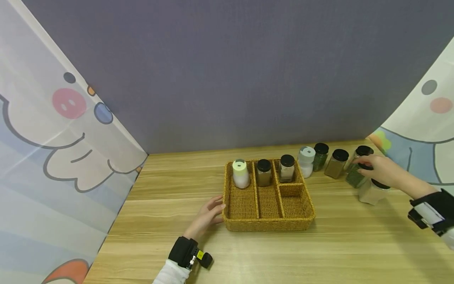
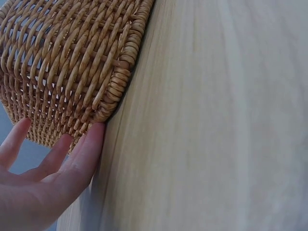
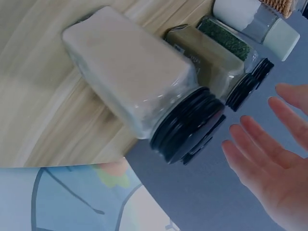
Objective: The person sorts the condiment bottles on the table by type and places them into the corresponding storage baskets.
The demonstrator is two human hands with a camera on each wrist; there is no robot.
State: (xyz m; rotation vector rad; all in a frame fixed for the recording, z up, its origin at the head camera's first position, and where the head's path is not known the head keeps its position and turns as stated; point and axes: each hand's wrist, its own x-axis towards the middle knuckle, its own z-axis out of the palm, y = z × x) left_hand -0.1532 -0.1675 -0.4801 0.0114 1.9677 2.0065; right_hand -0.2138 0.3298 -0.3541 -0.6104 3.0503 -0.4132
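A woven basket with compartments (image 1: pixel 268 225) sits on the table. My left hand (image 1: pixel 205 216) touches its left side with extended fingertips, seen also in the left wrist view on the wicker wall (image 2: pixel 62 72). Above a green herb jar with a black lid (image 1: pixel 354 177) is my right hand (image 1: pixel 381 170). Its fingers look spread and hold nothing in the right wrist view. Close to that hand stand a wide jar of pale powder (image 1: pixel 370 193) and another black-lidded jar (image 1: pixel 363 150), partly hidden.
In the basket's back row are a white-capped bottle (image 1: pixel 240 175), a brown spice jar (image 1: pixel 264 177) and a pale spice jar (image 1: pixel 286 171). Right of it stand a white-lidded shaker (image 1: pixel 306 163), a green herb jar (image 1: pixel 320 159) and a tan powder jar (image 1: pixel 335 166). A grey panel (image 1: pixel 248 79) rises behind.
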